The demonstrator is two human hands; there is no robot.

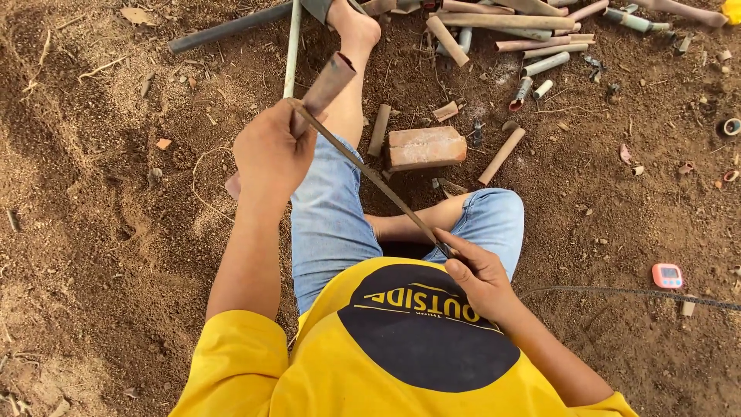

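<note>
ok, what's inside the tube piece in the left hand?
A long thin blade runs from the right hand toward the brown tube piece. The left hand covers its lower end, so the bore is hidden.

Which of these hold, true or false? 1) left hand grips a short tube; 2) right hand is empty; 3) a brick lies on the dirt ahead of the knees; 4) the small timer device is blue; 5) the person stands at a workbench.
1) True: the left hand grips a short brown tube.
2) False: the right hand holds one end of a long thin blade that reaches up to the tube.
3) True: the brick lies on the dirt.
4) False: the timer is pink-orange.
5) False: the person sits on the dirt, legs out.
</note>
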